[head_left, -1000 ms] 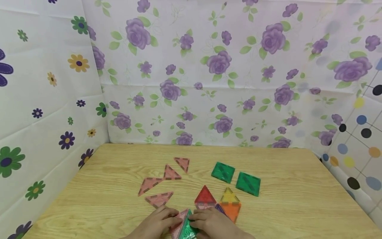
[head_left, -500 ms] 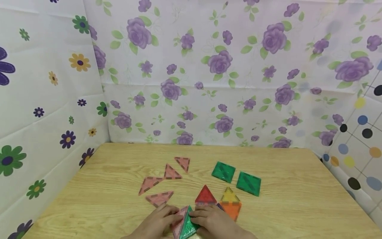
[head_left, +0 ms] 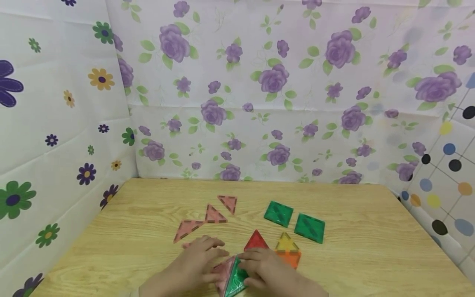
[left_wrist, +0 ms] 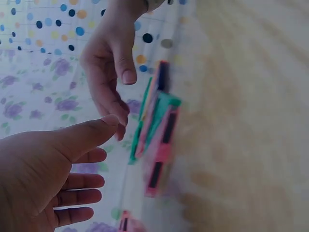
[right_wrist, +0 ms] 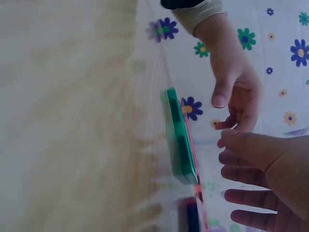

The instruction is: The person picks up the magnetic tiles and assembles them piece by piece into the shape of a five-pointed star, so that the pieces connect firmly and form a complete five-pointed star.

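Green tile (head_left: 236, 284) against pink tile (head_left: 224, 270).
Seam points toward tabletop (head_left: 352, 214) far edge; left hand (head_left: 196, 263) and right hand (head_left: 272, 270) flank it, loose, empty.

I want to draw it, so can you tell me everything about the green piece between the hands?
The green piece looks like a shiny, see-through plastic triangle, with dark strips along its edge. It's on the wooden table, its left side against a pink piece. The right hand partly hides it from the head camera, but the fingers look apart from it in the right wrist view. Flat or tilted? I can't tell.
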{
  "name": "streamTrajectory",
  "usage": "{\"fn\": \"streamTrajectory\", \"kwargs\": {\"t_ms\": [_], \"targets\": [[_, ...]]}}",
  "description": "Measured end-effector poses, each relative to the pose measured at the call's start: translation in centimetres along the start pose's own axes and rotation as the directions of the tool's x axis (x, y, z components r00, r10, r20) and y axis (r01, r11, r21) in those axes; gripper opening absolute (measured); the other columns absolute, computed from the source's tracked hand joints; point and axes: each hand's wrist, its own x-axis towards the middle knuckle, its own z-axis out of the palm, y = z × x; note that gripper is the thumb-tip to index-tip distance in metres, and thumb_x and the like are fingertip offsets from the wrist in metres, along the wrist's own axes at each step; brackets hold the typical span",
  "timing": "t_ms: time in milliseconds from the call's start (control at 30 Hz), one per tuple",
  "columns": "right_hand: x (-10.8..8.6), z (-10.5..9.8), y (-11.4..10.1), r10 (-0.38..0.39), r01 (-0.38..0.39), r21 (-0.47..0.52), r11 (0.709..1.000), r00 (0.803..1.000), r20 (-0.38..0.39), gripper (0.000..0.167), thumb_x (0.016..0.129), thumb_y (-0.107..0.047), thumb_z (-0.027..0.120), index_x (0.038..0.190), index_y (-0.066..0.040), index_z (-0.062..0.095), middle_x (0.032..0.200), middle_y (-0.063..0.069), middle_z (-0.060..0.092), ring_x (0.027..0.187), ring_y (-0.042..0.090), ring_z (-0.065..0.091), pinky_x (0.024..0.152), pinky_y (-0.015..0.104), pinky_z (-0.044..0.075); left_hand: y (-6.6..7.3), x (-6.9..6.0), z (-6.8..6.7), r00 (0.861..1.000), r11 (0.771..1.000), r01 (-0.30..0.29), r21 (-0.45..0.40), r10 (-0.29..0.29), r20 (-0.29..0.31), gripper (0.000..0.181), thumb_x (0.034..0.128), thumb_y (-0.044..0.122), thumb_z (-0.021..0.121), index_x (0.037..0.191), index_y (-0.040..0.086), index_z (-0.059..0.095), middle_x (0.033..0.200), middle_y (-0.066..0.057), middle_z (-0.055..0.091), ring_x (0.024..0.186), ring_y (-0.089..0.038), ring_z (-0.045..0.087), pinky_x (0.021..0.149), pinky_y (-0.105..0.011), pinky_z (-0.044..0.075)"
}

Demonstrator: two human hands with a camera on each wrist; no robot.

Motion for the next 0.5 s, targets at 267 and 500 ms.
{"fn": "streamTrajectory", "kwargs": {"t_ms": [267,500], "targets": [[1.3,-2.0,0.8,-0.008,0.001,-0.087,0.996,0.997,-0.083,0.028,0.091,-0.026,0.067,0.114,-0.012,0.070,0.123,0.007,0.065,0.109,0.019,0.063,0.090,0.036,0.054,-1.1,2.3,-1.5,0.989,1.000,0.028,-0.004,-0.028,-0.146,0.042,0.0788,0.030,0.078,0.116,0.013,0.067,0.122,-0.007,0.064,0.111,-0.025,0.060,0.090,-0.044,0.053],[3.1,-3.9,1.9,0.110,-0.113,-0.051,0.992,0.993,-0.049,0.031,0.093,-0.031,0.062,0.119,-0.013,0.068,0.127,0.006,0.063,0.115,0.022,0.061,0.093,0.037,0.053,-2.6,4.2,-1.7,0.967,0.999,0.050,-0.012,-0.052,-0.250,0.041,0.0762,0.029,0.080,0.112,0.012,0.069,0.113,-0.003,0.065,0.104,-0.021,0.060,0.087,-0.040,0.053]]}}
